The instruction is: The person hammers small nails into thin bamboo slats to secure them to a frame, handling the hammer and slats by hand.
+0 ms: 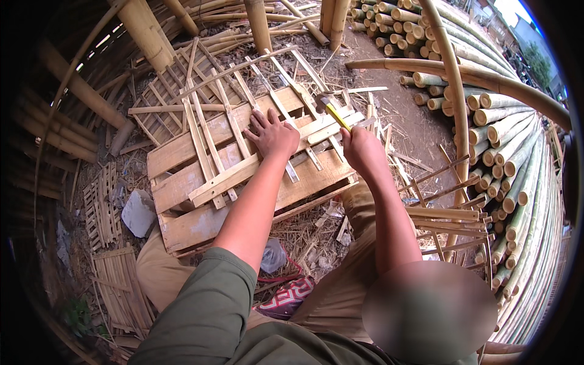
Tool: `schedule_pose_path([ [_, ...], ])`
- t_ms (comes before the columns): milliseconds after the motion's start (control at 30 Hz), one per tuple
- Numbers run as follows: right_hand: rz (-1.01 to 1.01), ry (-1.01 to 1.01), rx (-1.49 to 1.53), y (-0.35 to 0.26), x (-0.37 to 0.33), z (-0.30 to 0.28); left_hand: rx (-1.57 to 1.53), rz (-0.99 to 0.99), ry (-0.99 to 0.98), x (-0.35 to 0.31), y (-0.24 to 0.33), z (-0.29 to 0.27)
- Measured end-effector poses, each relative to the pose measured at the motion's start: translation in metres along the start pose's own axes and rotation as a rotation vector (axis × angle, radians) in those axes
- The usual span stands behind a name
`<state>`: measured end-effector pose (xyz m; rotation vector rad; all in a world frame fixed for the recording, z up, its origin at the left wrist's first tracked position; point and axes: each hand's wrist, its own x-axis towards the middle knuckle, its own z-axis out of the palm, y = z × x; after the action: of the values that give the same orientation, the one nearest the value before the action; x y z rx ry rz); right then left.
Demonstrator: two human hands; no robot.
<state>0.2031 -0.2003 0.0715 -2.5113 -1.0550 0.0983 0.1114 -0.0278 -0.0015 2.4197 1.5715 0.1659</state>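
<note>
My right hand point(363, 149) is closed round the handle of a hammer point(337, 115) with a yellow shaft and a dark metal head. The hammer head is over the right part of a lattice of thin bamboo slats point(234, 126). My left hand point(274, 135) lies on the lattice with its fingers spread, by a long crosspiece point(222, 184) that runs slantwise over the slats. A shorter flat strip point(333, 130) lies along the crosspiece's right end, just below the hammer. Under the lattice is a low bench of wooden planks point(176, 190). No nail can be made out.
Stacked bamboo poles point(517, 158) fill the right side. Thick upright posts point(145, 33) stand at the back. Slatted panels point(121, 283) and a pale block point(139, 213) lie at the left. Bamboo frames point(450, 220) are near my right forearm, and shavings litter the ground.
</note>
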Motion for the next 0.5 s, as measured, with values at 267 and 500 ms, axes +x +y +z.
schedule_pose_path([
  [267, 0.048, -0.069, -0.038, 0.003, 0.0, -0.002, -0.003, -0.004, -0.006, -0.001, 0.003, -0.003],
  [500, -0.097, 0.355, 0.272, -0.006, -0.003, -0.006, -0.004, -0.008, 0.015, 0.002, 0.001, 0.0],
])
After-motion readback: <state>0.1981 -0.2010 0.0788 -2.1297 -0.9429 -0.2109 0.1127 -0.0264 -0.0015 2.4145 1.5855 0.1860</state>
